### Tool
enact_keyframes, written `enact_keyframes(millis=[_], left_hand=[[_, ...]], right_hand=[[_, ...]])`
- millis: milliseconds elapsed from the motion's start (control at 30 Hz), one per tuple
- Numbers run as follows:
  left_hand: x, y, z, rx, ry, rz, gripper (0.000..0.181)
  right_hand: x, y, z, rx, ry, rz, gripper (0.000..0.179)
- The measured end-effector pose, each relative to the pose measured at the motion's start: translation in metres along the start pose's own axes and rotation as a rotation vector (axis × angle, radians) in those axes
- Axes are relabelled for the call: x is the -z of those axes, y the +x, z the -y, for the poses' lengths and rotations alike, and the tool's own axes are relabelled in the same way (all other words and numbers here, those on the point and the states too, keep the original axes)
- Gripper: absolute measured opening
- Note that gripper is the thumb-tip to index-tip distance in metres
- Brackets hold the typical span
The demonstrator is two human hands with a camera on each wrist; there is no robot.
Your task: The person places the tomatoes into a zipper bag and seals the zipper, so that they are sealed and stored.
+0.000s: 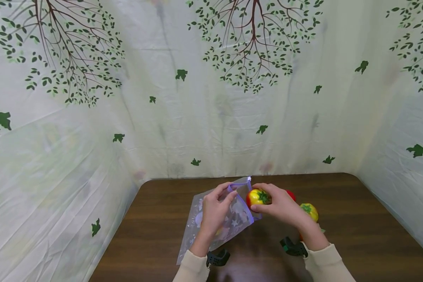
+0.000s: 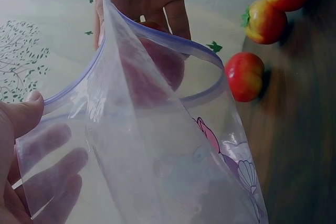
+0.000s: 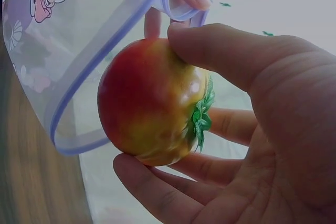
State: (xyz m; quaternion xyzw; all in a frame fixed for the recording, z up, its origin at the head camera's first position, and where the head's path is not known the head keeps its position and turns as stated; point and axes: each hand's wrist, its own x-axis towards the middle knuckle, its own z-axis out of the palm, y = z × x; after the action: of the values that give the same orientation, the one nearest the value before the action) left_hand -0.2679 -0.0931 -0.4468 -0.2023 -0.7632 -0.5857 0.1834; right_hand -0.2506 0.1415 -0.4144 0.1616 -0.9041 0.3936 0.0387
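1 tomato (image 1: 256, 197) is in the grip of the right hand (image 1: 282, 201), at the open mouth of the bag (image 1: 237, 225), near the far edge of the table (image 1: 144, 235). The left hand (image 1: 215, 209) pinches the bag's rim. 3 other tomatoes (image 1: 311, 212) sit toward the right edge.

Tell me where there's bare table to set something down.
The table is bare left of the bag and right of the loose fruit, out to its edges. The middle is crowded: the left hand grips the bag, the right hand holds a fruit close by.
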Motion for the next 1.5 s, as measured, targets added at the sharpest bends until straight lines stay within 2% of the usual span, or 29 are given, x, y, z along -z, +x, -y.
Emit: enact_keyframes(millis=[300, 533, 767, 867, 1100, 1233, 1500], left_hand=[[0.001, 0.001, -0.005, -0.003, -0.013, -0.014, 0.031], [0.001, 0.003, 0.000, -0.032, -0.013, -0.018, 0.030], [0.002, 0.003, 0.000, -0.008, -0.002, -0.020, 0.031], [0.002, 0.003, -0.005, 0.005, 0.002, -0.020, 0.031], [0.007, -0.001, -0.034, -0.020, -0.012, -0.014, 0.029], [0.008, -0.003, -0.038, -0.027, -0.022, -0.012, 0.028], [0.007, -0.004, -0.037, 0.002, -0.021, -0.014, 0.028]], right_hand=[[-0.004, 0.002, 0.005, -0.001, 0.048, 0.007, 0.069], [-0.007, 0.003, 0.006, -0.023, 0.078, 0.018, 0.068], [-0.008, 0.004, 0.007, -0.014, 0.088, 0.020, 0.069], [-0.009, 0.004, 0.006, -0.023, 0.103, 0.020, 0.069], [-0.010, 0.003, 0.006, -0.023, 0.155, 0.053, 0.066], [-0.010, 0.002, 0.006, -0.022, 0.188, 0.067, 0.065], [-0.012, 0.001, 0.005, -0.048, 0.237, 0.096, 0.062]])
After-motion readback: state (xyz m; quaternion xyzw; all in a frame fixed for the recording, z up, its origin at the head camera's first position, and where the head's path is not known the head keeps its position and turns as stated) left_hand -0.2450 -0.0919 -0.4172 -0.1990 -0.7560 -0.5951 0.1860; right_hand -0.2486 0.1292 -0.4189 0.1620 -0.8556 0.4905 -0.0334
